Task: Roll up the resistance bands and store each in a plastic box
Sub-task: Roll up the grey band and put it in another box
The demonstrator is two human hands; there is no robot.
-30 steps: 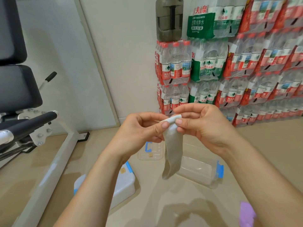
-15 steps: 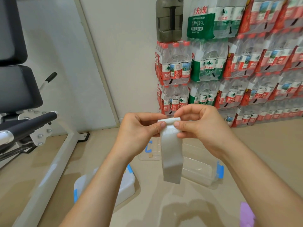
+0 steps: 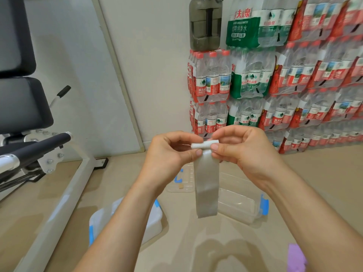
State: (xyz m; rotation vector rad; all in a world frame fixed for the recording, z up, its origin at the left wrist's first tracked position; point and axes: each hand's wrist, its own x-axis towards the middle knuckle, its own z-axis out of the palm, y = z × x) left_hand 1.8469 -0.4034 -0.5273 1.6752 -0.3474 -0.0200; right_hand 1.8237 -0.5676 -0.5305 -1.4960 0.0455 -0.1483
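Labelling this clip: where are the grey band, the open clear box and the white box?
grey band (image 3: 207, 185): head view, hanging strip's middle.
open clear box (image 3: 236, 213): head view, near wall.
white box (image 3: 104, 220): head view, left end.

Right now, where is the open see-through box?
In the head view, the open clear box sits on the floor right of center, behind the hanging grey band, below the right hand.

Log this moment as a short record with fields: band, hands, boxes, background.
resistance band: grey, top rolled, rest hanging straight
left hand: pinches left end of the roll
right hand: pinches right end of the roll
open plastic box: clear, blue latch, on floor behind band
lid: clear, on floor beside it
closed box: whitish, on floor under left forearm
background: bottled water packs, weight bench
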